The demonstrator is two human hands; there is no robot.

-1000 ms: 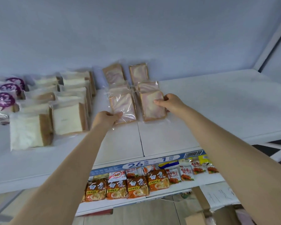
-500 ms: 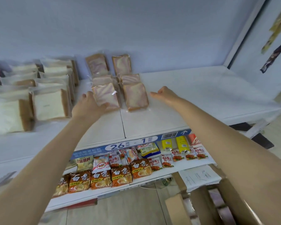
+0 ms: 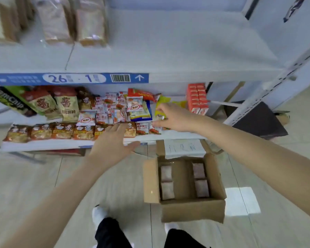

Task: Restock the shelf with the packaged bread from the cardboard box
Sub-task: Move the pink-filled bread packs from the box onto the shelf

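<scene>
An open cardboard box (image 3: 191, 210) stands on the floor at lower right, with several pinkish packaged breads (image 3: 166, 183) lying inside along its left and right walls. On the white top shelf (image 3: 168, 51), two rows of the same packaged bread (image 3: 90, 24) lie at upper left. My left hand (image 3: 113, 142) hangs open in mid-air in front of the lower shelf, holding nothing. My right hand (image 3: 170, 117) is also empty, fingers spread, above and behind the box.
White toast loaves (image 3: 2, 20) sit at the top shelf's far left. The lower shelf (image 3: 61, 143) is packed with noodle and snack packets, and red cartons (image 3: 198, 99) stand at its right end. A steel upright (image 3: 276, 83) runs at right. My feet stand by the box.
Both hands have let go of the bread on the top shelf and dropped down and back. My view has tilted down, bringing the box and floor into sight.
</scene>
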